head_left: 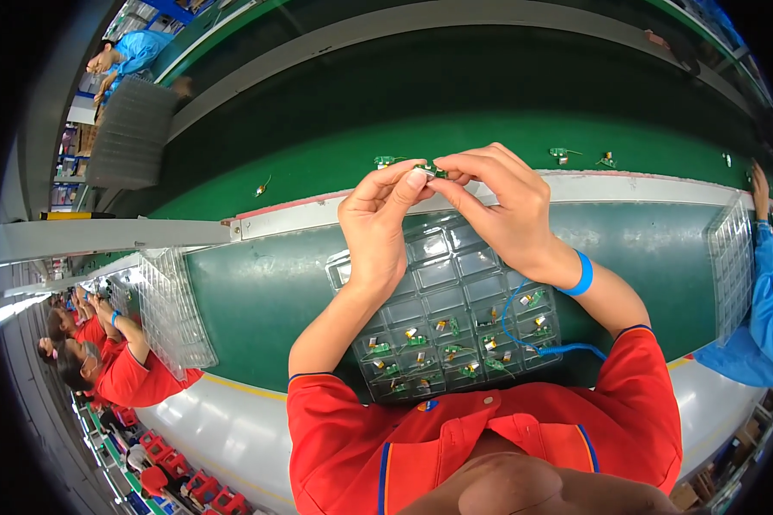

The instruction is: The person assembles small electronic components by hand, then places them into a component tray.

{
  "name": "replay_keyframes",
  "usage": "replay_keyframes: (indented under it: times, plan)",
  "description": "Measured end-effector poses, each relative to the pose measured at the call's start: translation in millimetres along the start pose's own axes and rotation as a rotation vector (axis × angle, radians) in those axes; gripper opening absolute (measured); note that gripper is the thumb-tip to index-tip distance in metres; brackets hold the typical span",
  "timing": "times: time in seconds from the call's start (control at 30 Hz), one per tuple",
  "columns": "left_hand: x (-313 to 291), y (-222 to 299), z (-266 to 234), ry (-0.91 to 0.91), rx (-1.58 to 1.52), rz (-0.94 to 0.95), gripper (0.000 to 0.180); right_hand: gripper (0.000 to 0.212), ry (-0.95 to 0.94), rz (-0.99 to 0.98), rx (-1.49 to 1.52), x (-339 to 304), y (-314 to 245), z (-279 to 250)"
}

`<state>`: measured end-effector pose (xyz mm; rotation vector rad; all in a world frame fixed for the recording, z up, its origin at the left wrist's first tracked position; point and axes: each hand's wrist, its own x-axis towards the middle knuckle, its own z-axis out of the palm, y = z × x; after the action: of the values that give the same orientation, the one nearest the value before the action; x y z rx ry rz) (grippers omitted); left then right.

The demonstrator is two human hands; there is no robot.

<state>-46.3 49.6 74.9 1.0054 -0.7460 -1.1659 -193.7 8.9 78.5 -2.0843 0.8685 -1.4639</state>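
At upper centre, the left hand (380,219) and right hand (515,202) pinch a small green circuit board (429,171) between closed fingers (472,163). Below, a clear tray (442,275) of similar boards (496,366) lies on the worktop (258,292).

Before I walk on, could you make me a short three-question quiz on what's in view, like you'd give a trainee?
1. What do the left hand and right hand hold together?
a) a screwdriver
b) a small green circuit board
c) a red stool

2. Which wrist wears the blue band?

3. True or false: in the clear tray, the boards lie mostly in the compartments nearer the person's body.

Key: 1. b. 2. The right wrist. 3. True.
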Motion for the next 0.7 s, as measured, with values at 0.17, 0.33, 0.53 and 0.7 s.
replay_keyframes:
  times: [0.17,0.33,0.53,0.7]
  plan:
    - [-1.2,-0.7,3.2,0.029,0.021,0.042,0.015,0.022,-0.015,0.055,0.05,0.0,-1.2,-2.2]
    - [-2.8,-1.6,5.4,0.037,0.058,0.081,0.016,0.016,-0.081,0.267,0.215,0.5,-2.9,-2.2]
    - [-4.6,0.9,5.5,0.03,0.141,0.087,0.017,0.016,-0.103,0.318,0.27,-4.4,0.9,0.6]
    - [14.8,5.8,-1.2,0.003,0.332,-0.036,0.015,0.015,-0.119,0.413,0.267,-5.3,9.5,6.7]
